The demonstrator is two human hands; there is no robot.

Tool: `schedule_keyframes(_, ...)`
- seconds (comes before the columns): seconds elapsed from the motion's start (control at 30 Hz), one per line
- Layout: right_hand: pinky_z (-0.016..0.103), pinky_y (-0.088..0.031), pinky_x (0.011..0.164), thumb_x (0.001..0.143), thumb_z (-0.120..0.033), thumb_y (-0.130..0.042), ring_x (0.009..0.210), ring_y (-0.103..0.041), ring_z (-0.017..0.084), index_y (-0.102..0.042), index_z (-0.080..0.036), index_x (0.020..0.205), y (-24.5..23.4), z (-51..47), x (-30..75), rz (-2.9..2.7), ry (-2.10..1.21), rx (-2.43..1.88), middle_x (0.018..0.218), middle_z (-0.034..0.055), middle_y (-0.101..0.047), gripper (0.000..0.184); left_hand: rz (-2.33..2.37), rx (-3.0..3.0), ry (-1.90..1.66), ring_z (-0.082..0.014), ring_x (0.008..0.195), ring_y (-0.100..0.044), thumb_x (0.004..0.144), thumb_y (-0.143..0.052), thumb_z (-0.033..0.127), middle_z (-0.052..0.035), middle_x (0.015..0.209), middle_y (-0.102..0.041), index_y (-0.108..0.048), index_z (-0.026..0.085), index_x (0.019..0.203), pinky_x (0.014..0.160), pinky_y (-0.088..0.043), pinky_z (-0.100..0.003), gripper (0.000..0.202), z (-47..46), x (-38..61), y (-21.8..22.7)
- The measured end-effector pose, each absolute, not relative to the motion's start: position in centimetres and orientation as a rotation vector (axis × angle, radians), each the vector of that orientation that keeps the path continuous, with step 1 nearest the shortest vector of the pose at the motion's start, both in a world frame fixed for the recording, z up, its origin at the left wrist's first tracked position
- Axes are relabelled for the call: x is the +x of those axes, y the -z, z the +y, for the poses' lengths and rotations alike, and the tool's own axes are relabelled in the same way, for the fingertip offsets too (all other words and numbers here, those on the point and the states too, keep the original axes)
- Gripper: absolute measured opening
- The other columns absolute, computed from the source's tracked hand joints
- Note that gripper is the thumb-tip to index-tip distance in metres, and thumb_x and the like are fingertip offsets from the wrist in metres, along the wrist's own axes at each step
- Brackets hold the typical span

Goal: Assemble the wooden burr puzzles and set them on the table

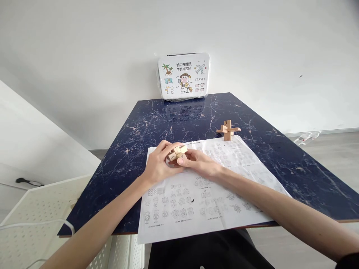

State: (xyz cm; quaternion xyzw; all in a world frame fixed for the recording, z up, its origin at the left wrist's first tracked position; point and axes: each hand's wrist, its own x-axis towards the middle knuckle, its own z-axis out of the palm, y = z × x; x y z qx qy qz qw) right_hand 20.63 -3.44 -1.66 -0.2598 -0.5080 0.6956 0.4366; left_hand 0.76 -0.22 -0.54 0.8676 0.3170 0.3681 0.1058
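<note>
Between my hands is a wooden burr puzzle (177, 151) made of pale interlocking blocks with handwritten numbers on some ends. My left hand (160, 164) wraps round its left side, fingers curled over the top. From the right, my right hand (199, 162) grips it, with the thumb pressed on the near block. Fingers hide parts of the puzzle. Both hands are just above a printed sheet (179, 224) showing rows of small assembly diagrams. A second wooden puzzle (227, 130), cross-shaped and with a number on its upright piece, stands at the sheet's far right edge.
The dark blue marbled table (117, 157) carries everything. At its far end a white illustrated case (183, 76) in clear plastic leans on the wall. Left of the table is a perforated white shelf unit (50, 205) with a white cable (56, 221). The sheet overhangs the near edge.
</note>
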Motion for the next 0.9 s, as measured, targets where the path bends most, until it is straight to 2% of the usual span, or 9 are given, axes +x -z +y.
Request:
schedule_keyframes(0.13,0.046,-0.051,0.107,0.088,-0.052,-0.080,0.113,-0.069,0.027,-0.073,-0.023,0.118,1.9,-3.6,20.4,-1.284,-1.707,-0.670,0.119,0.0104,-0.074,0.042,0.930,2.536,-1.096,-0.0170,0.086,-0.066,0.078,-0.083,0.031,-0.0018,0.109,-0.062,-0.063,0.033,0.131,0.074,-0.057,-0.030,0.057,-0.2,0.8,0.5)
schedule_keyframes(0.33,0.048,-0.051,0.105,0.100,-0.061,-0.060,0.112,-0.069,0.026,-0.066,-0.025,0.130,1.5,-4.0,20.3,-1.237,-1.665,-0.635,0.119,0.0100,-0.074,0.047,0.891,2.456,-1.134,-0.0177,0.086,-0.065,0.076,-0.086,0.032,-0.0027,0.109,-0.066,-0.064,0.030,0.130,0.073,-0.056,-0.030,0.058,-0.2,0.9,0.0)
schedule_keyframes(0.5,0.048,-0.054,0.098,0.104,-0.058,-0.056,0.106,-0.071,0.026,-0.058,-0.030,0.134,1.5,-4.2,20.5,-1.358,-1.410,-0.796,0.113,0.0076,-0.076,0.041,0.848,2.331,-1.083,-0.0134,0.074,-0.058,0.075,-0.085,0.030,-0.0002,0.099,-0.064,-0.066,0.031,0.128,0.064,-0.052,-0.026,0.057,-0.3,0.9,-0.5)
schedule_keyframes(0.63,0.042,-0.055,0.080,0.105,-0.053,-0.054,0.088,-0.071,0.025,-0.063,-0.028,0.117,1.7,-4.1,20.8,-1.528,-1.132,-0.978,0.100,0.0072,-0.076,0.029,0.803,2.284,-1.025,-0.0122,0.070,-0.053,0.075,-0.085,0.033,0.0010,0.092,-0.061,-0.064,0.031,0.134,0.059,-0.047,-0.024,0.062,-0.3,1.0,-0.6)
schedule_keyframes(0.7,0.038,-0.054,0.073,0.105,-0.053,-0.053,0.079,-0.070,0.023,-0.064,-0.026,0.105,1.5,-4.1,20.9,-1.583,-1.048,-1.026,0.090,0.0062,-0.075,0.030,0.783,2.286,-1.026,-0.0125,0.071,-0.054,0.075,-0.085,0.032,0.0007,0.093,-0.061,-0.064,0.031,0.134,0.060,-0.047,-0.024,0.063,-0.3,0.9,-0.7)
schedule_keyframes(0.8,0.034,-0.053,0.070,0.105,-0.056,-0.050,0.075,-0.068,0.020,-0.063,-0.022,0.093,1.2,-4.1,21.2,-1.639,-1.025,-1.029,0.084,0.0052,-0.072,0.038,0.769,2.324,-1.023,-0.0142,0.078,-0.058,0.075,-0.085,0.030,-0.0002,0.097,-0.062,-0.065,0.030,0.131,0.065,-0.049,-0.026,0.060,-0.3,0.9,-0.7)
schedule_keyframes(0.9,0.033,-0.055,0.071,0.104,-0.058,-0.050,0.076,-0.069,0.020,-0.063,-0.021,0.089,1.3,-3.7,21.4,-1.629,-1.110,-1.022,0.083,0.0048,-0.071,0.043,0.781,2.370,-0.998,-0.0159,0.084,-0.060,0.075,-0.085,0.029,-0.0010,0.100,-0.062,-0.065,0.030,0.131,0.067,-0.050,-0.026,0.059,-0.3,0.8,-0.6)
